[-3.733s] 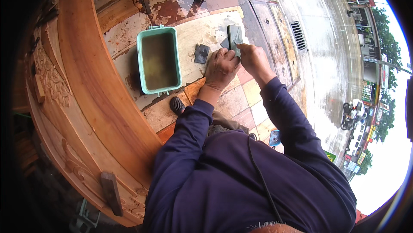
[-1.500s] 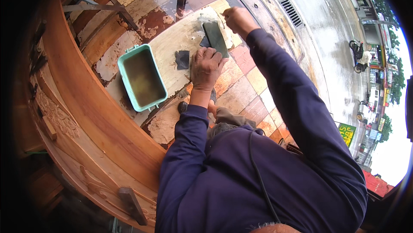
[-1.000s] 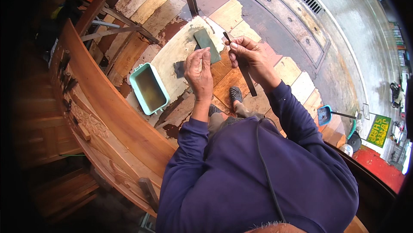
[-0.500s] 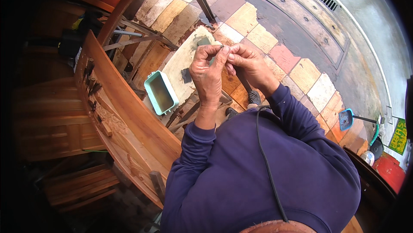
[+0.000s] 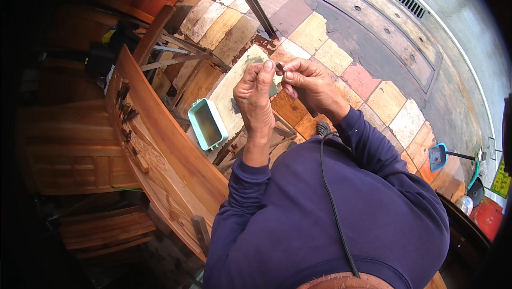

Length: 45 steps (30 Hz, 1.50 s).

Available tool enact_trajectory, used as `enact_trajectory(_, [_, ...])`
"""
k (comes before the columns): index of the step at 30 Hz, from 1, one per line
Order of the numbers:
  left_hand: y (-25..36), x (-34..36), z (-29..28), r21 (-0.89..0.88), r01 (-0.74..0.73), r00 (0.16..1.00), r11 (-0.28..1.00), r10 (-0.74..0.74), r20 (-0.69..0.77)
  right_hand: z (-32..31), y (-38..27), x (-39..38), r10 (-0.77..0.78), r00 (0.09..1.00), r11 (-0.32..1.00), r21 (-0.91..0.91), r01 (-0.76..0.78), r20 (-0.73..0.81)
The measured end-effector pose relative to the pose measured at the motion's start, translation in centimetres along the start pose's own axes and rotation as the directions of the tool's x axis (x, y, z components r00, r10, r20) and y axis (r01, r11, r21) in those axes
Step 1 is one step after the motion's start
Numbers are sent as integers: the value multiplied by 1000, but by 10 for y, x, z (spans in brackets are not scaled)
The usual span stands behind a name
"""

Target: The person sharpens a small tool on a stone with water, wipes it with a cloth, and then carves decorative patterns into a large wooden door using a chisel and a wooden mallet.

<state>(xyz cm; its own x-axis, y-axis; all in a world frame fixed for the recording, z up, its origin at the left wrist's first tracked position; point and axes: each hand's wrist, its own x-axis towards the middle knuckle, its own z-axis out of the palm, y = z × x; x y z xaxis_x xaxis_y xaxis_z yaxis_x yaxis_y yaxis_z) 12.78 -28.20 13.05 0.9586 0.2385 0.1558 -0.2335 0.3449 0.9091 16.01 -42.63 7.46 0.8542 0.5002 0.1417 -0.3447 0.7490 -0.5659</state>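
Note:
My right hand (image 5: pixel 314 89) grips a long, dark, flat metal tool (image 5: pixel 280 67), its upper end between thumb and fingers and its length running down behind the hand. My left hand (image 5: pixel 255 97) is raised beside that end, fingers curled and thumb up; whether it pinches the tool is unclear. Below both hands lies a pale, worn board (image 5: pixel 224 102) carrying a grey-green flat block (image 5: pixel 273 89), mostly hidden, and a dark piece behind my left hand. A mint plastic tub (image 5: pixel 207 124) of murky water stands at the board's left end.
A curved carved wooden piece (image 5: pixel 165 150) with clamps runs along my left, near stacked wooden panels (image 5: pixel 74 166) and trestle legs (image 5: pixel 181 54). A dark post (image 5: pixel 250 3) rises beyond the board. Worn tiled flooring (image 5: pixel 384 102) meets pavement with a drain grate (image 5: pixel 406 0). A blue dustpan (image 5: pixel 437 156) lies right.
Earlier my left hand was down by the block and my right hand reached forward; both have since come up together at the tool's end. The view has turned, so the scene sits lower and rightward.

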Motion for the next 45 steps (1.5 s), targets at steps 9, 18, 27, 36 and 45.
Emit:
enact_trajectory(9, [12, 0, 4, 108, 82, 993, 991, -90, 72, -16, 0, 6, -7, 1000, 998, -55, 7, 5])
enact_trajectory(18, [5, 9, -13, 217, 63, 993, 974, -82, 82, -24, -10, 7, -80, 996, 869, -488, 83, 29])
enact_trajectory(27, [5, 9, -18, 273, -20, 997, 962, -2, 82, -21, -10, 4, -85, 996, 816, -572, 84, 25])
enact_trajectory(36, [14, 4, -4, 819, -433, 837, 375, 504, 212, 4, -10, 3, -67, 995, 865, -501, 23, -69])
enact_trajectory(45, [3, -2, -16, 858, -509, 659, 75, 675, 331, 29, 8, 4, -85, 988, 907, -420, 24, -127])
